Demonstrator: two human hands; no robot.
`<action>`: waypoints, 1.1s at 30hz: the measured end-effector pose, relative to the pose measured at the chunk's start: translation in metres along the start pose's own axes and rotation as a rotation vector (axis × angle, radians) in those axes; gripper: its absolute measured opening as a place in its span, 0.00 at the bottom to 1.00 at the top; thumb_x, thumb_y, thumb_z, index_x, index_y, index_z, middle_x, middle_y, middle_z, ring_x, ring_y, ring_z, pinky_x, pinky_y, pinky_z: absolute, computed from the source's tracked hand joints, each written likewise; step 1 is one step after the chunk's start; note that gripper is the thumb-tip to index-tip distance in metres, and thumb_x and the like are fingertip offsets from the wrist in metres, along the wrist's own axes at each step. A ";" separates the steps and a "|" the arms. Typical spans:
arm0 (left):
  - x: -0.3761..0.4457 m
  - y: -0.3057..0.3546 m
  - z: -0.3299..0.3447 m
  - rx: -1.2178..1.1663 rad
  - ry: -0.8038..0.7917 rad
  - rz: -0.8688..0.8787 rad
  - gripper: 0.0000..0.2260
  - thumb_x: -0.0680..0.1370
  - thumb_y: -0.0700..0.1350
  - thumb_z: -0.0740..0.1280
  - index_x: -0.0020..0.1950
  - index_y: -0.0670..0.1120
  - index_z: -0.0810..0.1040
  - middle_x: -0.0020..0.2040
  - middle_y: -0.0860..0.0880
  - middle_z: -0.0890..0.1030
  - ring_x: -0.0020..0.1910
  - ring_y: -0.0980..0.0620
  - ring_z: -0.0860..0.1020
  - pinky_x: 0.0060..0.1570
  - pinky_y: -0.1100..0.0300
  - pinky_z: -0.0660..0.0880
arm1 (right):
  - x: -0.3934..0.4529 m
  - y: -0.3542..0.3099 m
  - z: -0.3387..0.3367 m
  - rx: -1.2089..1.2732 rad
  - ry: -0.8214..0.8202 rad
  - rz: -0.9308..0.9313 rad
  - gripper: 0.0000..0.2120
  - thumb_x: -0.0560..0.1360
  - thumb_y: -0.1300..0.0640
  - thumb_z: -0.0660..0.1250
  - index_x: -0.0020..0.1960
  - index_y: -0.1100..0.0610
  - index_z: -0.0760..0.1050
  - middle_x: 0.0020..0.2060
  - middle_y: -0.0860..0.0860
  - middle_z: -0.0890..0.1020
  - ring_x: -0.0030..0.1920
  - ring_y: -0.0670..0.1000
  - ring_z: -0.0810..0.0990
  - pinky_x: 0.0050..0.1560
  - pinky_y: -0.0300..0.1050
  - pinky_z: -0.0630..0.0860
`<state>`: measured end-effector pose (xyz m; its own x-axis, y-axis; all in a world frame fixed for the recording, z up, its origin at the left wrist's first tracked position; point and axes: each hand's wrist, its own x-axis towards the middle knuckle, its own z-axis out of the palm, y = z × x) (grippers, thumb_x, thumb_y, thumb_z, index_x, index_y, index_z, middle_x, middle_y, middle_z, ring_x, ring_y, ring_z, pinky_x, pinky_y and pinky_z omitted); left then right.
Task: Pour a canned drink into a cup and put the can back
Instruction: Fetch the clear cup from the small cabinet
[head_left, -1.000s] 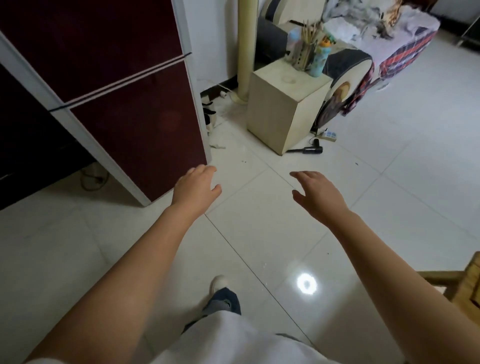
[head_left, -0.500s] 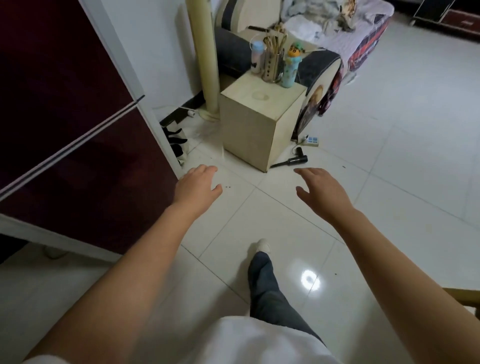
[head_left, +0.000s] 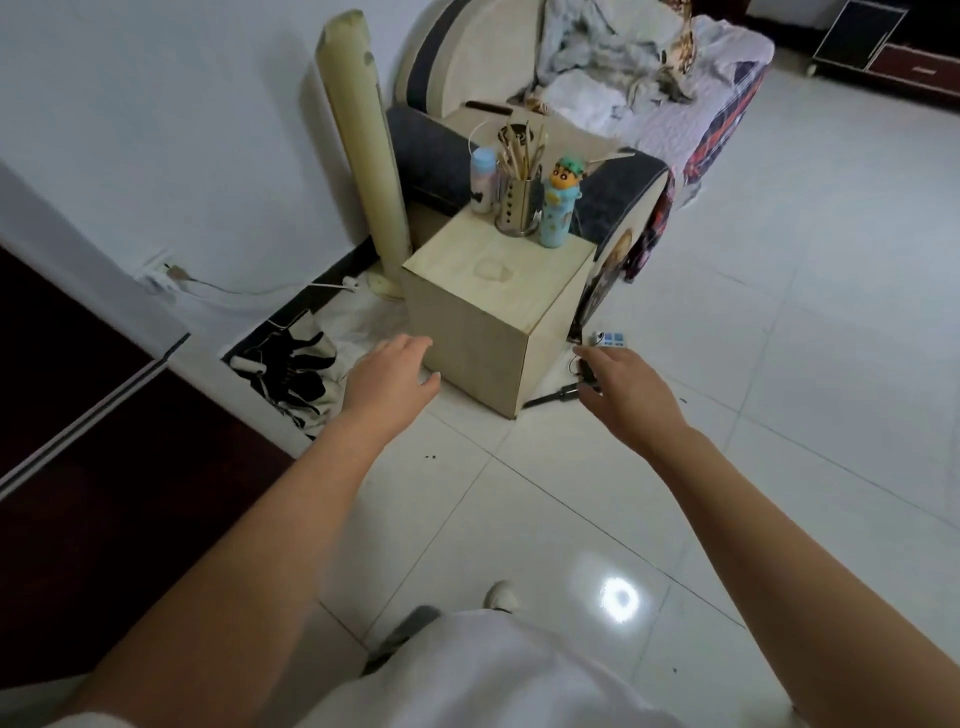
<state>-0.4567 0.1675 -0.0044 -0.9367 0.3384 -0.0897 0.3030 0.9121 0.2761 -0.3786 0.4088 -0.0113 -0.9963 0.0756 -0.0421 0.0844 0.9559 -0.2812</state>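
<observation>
No can and no cup show in the head view. My left hand (head_left: 387, 376) is stretched out in front of me, fingers apart and empty, just left of a pale wooden box stand (head_left: 485, 322). My right hand (head_left: 626, 392) is held out at the same height, also empty with loose fingers, to the right of the stand's near corner. On the stand's far edge sit a pale blue bottle (head_left: 483, 179), a metal holder with chopsticks (head_left: 519, 202) and a cartoon-topped bottle (head_left: 558, 208).
A dark red fridge (head_left: 104, 467) fills the left side. A tall cream fan column (head_left: 363, 156) stands by the wall. A sofa (head_left: 623, 104) with heaped cloth lies behind the stand. A dark hair tool (head_left: 550, 399) and a power strip (head_left: 610, 339) lie on the white tiled floor.
I have walked forward and turned right: the fridge slid off to the left and the wooden stand came closer, now between my hands. Both hands stay open and empty.
</observation>
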 end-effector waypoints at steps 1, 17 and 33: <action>0.012 0.001 -0.001 0.002 -0.002 0.001 0.20 0.78 0.49 0.60 0.70 0.45 0.66 0.67 0.45 0.71 0.64 0.46 0.70 0.57 0.52 0.70 | 0.010 0.003 -0.001 0.003 -0.008 0.005 0.22 0.77 0.57 0.60 0.70 0.57 0.64 0.65 0.56 0.73 0.67 0.56 0.67 0.61 0.50 0.68; 0.169 -0.018 -0.018 -0.059 -0.038 0.069 0.21 0.78 0.50 0.61 0.70 0.46 0.66 0.67 0.47 0.71 0.63 0.47 0.71 0.57 0.51 0.71 | 0.146 0.012 -0.001 0.182 -0.001 0.151 0.22 0.78 0.55 0.60 0.71 0.55 0.63 0.66 0.54 0.72 0.67 0.54 0.67 0.64 0.48 0.67; 0.334 -0.062 0.052 -0.205 -0.149 0.068 0.23 0.78 0.49 0.62 0.71 0.46 0.64 0.69 0.47 0.69 0.65 0.47 0.69 0.59 0.53 0.69 | 0.293 0.032 0.076 0.632 0.026 0.471 0.24 0.75 0.54 0.66 0.69 0.55 0.65 0.63 0.51 0.75 0.61 0.49 0.73 0.59 0.43 0.69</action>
<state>-0.7793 0.2364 -0.1012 -0.8746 0.4417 -0.1999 0.3087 0.8253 0.4729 -0.6663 0.4401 -0.1060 -0.8524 0.4467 -0.2717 0.4846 0.4801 -0.7312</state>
